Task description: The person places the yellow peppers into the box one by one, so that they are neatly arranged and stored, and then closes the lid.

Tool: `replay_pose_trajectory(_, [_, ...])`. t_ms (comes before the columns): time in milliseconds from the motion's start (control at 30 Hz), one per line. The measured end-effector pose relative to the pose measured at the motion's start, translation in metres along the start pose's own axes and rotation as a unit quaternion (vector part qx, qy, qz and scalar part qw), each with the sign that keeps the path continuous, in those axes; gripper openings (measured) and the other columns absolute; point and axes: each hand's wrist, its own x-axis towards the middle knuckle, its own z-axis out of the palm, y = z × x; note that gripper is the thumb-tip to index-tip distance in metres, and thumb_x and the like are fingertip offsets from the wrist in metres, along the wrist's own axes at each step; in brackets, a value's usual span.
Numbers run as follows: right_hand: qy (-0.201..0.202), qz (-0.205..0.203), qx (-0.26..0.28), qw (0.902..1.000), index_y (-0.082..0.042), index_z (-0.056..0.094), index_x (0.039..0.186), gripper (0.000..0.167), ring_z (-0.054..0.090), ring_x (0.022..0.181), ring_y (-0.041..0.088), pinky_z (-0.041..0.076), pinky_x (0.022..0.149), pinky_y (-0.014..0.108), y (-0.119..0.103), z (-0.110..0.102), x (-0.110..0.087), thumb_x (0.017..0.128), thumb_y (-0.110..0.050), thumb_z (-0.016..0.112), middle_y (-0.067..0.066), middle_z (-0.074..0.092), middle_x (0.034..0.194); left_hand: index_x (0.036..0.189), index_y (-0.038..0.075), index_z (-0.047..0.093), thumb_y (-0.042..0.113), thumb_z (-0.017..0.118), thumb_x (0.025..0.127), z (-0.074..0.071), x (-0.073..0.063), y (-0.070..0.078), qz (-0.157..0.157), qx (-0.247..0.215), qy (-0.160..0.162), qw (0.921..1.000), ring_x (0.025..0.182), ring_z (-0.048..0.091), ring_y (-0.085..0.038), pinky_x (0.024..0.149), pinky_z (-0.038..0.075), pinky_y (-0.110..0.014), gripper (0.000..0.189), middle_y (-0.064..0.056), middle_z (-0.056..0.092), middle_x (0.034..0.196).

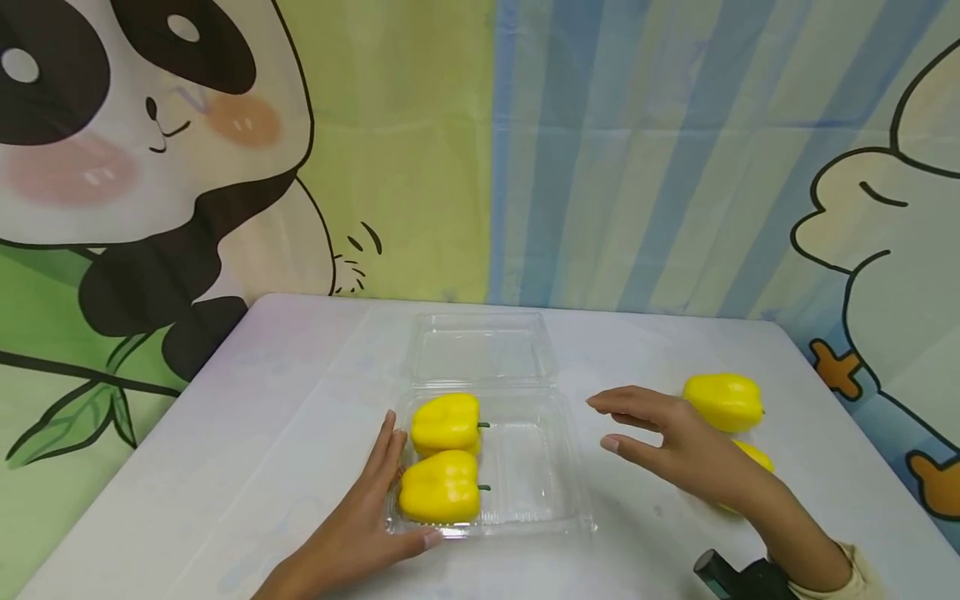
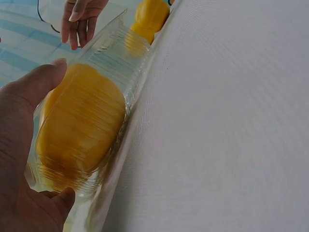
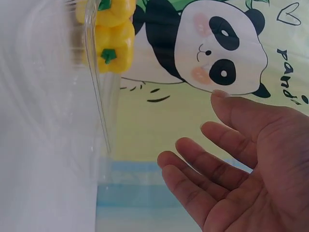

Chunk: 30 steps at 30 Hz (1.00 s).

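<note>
Two yellow bell peppers, a rear one (image 1: 446, 421) and a front one (image 1: 441, 487), lie side by side in the left half of a clear plastic clamshell box (image 1: 532, 475). Their green stems point right. My left hand (image 1: 360, 508) rests against the box's near left corner, fingers stretched along the left side and thumb at the front edge. In the left wrist view a pepper (image 2: 82, 121) shows through the ribbed wall. My right hand (image 1: 675, 437) hovers right of the box with relaxed, slightly bent fingers and nothing in it; its palm (image 3: 260, 179) shows in the right wrist view.
The box's clear lid (image 1: 482, 350) lies folded back behind it. Right of the box, a yellow bell pepper (image 1: 723, 402) lies on the white table (image 1: 300, 392), with another (image 1: 753, 455) partly hidden behind my right hand. A printed cloth (image 1: 405, 150) hangs behind the table.
</note>
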Motion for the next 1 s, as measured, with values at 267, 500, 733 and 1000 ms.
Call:
replay_pose_trajectory(267, [0.037,-0.005,-0.056,0.9977,-0.021,0.062,0.128,0.039,0.06,0.11,0.01,0.05,0.088,0.02,0.002,-0.012,-0.02,0.09,-0.02,0.071,-0.004,0.06,0.126,0.157,0.008,0.006,0.06,0.078,0.072,0.0,-0.001,0.001,0.007,0.001,0.002,1.0,0.144,0.016,-0.03,0.105,0.03,-0.061,0.123,0.001,-0.01,0.163])
replay_pose_trajectory(500, [0.063,-0.007,-0.068,0.9957,-0.019,0.063,0.128,0.044,0.059,0.109,0.003,0.049,0.085,0.017,0.013,-0.018,-0.037,0.086,-0.012,0.075,-0.004,0.061,0.123,0.156,0.006,0.008,0.06,0.078,0.073,0.001,-0.001,0.001,0.006,0.004,0.003,1.0,0.144,0.015,-0.032,0.104,0.03,-0.062,0.121,0.003,-0.012,0.162])
replay_pose_trajectory(733, [0.075,0.039,-0.128,0.9882,-0.028,0.063,0.128,0.05,0.047,0.115,-0.008,0.043,0.087,0.013,0.027,-0.028,-0.057,0.082,-0.019,0.08,-0.007,0.061,0.126,0.156,0.007,0.007,0.059,0.078,0.073,0.001,-0.001,0.0,0.013,0.006,0.005,0.9999,0.144,0.016,-0.033,0.103,0.03,-0.062,0.121,-0.001,-0.011,0.162])
replay_pose_trajectory(1000, [0.115,0.096,-0.131,0.98,-0.019,0.066,0.127,0.049,0.041,0.117,-0.005,0.044,0.084,0.069,0.055,-0.033,-0.076,0.08,-0.019,0.081,-0.005,0.059,0.129,0.156,0.006,0.008,0.06,0.077,0.073,0.001,-0.002,0.002,0.009,0.007,0.007,0.9999,0.144,0.015,-0.031,0.104,0.03,-0.062,0.121,0.001,-0.011,0.162])
